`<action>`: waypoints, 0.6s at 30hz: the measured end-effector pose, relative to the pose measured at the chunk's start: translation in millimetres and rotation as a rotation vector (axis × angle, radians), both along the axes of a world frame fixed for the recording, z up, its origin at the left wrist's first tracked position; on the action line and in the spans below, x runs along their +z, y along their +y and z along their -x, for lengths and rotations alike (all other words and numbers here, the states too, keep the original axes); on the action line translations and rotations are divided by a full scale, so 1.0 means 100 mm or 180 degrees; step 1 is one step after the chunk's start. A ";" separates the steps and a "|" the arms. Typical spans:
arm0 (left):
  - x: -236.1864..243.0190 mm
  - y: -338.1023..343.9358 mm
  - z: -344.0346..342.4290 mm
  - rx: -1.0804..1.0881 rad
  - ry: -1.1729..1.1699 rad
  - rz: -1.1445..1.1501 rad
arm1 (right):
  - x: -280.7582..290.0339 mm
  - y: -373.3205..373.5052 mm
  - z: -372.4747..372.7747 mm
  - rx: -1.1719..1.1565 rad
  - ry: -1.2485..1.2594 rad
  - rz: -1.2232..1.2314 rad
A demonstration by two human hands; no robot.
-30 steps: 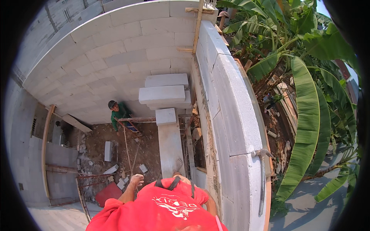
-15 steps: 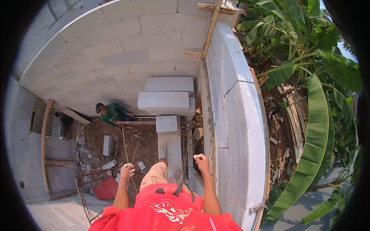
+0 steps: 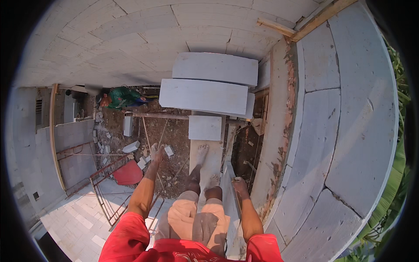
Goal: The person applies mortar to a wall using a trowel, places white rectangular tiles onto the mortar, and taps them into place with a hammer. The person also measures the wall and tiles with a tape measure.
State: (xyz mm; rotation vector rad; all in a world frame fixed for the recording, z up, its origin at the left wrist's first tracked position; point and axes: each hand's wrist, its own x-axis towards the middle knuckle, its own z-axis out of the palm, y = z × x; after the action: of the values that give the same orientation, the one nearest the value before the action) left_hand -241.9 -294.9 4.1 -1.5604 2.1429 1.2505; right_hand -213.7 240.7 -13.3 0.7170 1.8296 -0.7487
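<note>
My left hand [image 3: 157, 152] is in mid-air left of the plank, fingers apart and empty. My right hand [image 3: 239, 185] is curled beside an upright grey panel [image 3: 231, 183]; anything inside it is hidden. My bare feet stand on a narrow pale plank [image 3: 208, 156], above the rubble-strewn ground. A short white block [image 3: 204, 128] lies at its far end, in front of long stacked blocks [image 3: 203, 94]. A block wall [image 3: 335, 131] rises along my right.
A person in green [image 3: 120, 98] is below at the back left. A rusty scaffold frame [image 3: 109, 196], red sheet [image 3: 127, 172] and timber post [image 3: 54, 135] are on the left. Banana leaves [image 3: 390, 179] show beyond the right wall. Timber braces [image 3: 321, 19] sit at the upper right corner.
My view has tipped down, bringing both feet into sight. My right hand, hidden a second ago, appeared beside the plank. The person in green has bent over.
</note>
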 end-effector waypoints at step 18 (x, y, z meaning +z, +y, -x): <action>-1.93 -0.99 2.42 0.0705 0.1238 0.0116 | -1.37 -1.27 3.66 -0.2074 0.2158 0.0267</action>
State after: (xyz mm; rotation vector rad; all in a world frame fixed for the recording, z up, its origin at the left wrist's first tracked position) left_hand -484.1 -394.2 -188.8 -1.7258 2.2696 1.7196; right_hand -579.6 113.5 -150.4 1.1158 2.1432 -1.6402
